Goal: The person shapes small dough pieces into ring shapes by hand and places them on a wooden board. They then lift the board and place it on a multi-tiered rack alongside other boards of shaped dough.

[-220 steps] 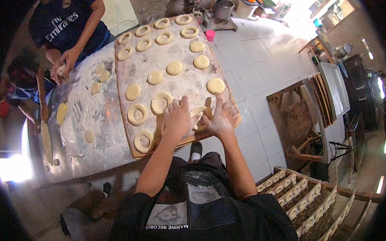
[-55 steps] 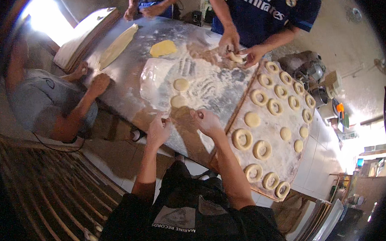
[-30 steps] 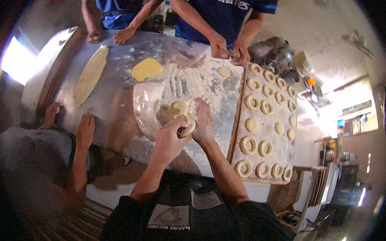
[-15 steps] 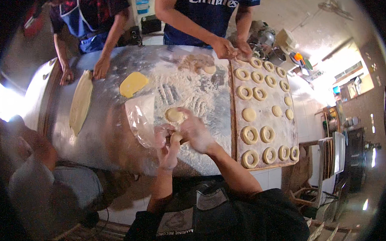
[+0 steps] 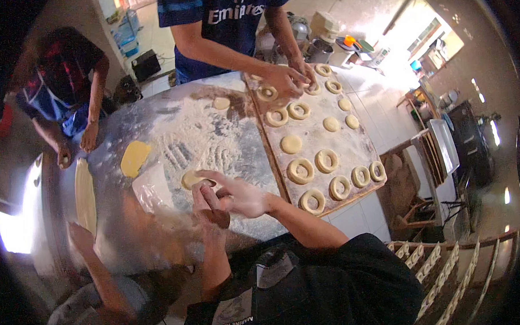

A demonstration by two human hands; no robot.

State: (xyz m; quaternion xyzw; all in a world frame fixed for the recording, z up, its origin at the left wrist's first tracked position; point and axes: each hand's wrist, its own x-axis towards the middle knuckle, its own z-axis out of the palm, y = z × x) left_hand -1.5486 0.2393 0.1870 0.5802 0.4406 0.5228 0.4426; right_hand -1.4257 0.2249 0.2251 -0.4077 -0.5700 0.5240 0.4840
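Left edge: long dough strip (image 5: 85,197) on metal table (image 5: 116,216), co-worker's hand (image 5: 81,237) at its lower end. Then yellow slab (image 5: 135,159), clear plastic sheet (image 5: 152,188) below it. Centre-left: pale dough disc (image 5: 190,179) just above person's hands. Left hand (image 5: 212,207): fingers curled; cannot tell whether they grip anything. Right hand (image 5: 244,197): blurred, fingers stretched leftward over left hand; grip cannot be told. Right of centre: floured board (image 5: 313,135) bearing dough rings (image 5: 301,180). Lower right: rack (image 5: 441,276).
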